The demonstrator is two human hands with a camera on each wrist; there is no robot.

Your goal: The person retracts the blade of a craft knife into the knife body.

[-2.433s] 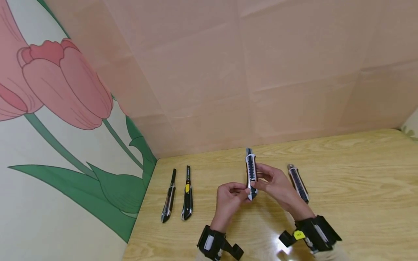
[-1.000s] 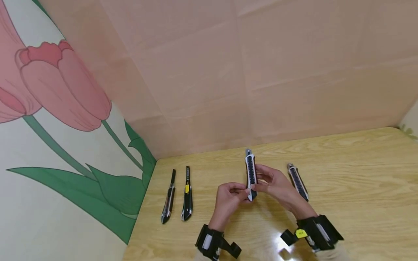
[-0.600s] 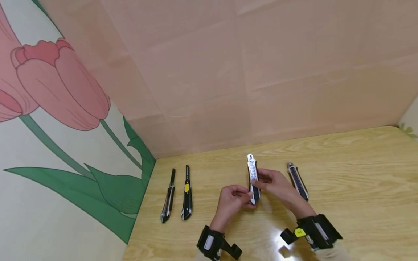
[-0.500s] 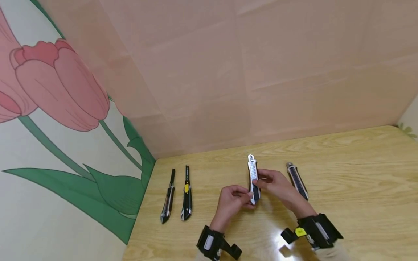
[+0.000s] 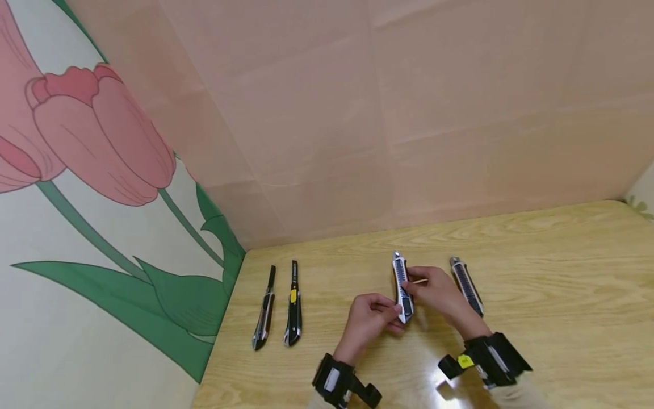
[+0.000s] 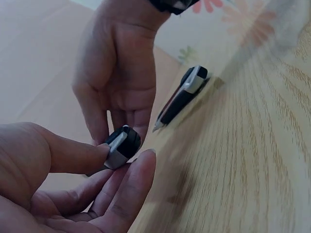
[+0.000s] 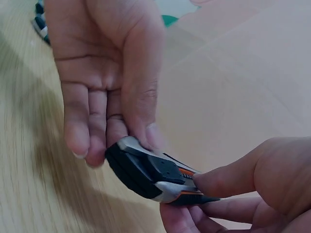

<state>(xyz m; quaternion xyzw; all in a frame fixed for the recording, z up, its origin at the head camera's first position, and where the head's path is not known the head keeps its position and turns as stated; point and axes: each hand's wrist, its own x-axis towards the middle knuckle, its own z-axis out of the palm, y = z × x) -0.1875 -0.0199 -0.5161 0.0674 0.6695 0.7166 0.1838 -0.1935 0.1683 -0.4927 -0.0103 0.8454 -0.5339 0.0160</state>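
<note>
A wood-grain desk, creased pinkish backdrop and tulip-patterned wall suggest an indoor room, its exact kind unclear.

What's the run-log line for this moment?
left hand: pinches held cutter | right hand: grips same cutter | table: three other cutters

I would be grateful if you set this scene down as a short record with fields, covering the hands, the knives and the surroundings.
Held item: silver-and-black utility knife, lifted off the table
Left hand: pinches the knife's near end
Right hand: grips it farther up
Lying right: another silver-and-black knife
Lying left: dark knife, yellow-marked black knife
Backdrop: pinkish-brown sheet
Left wall: tulip mural
</note>
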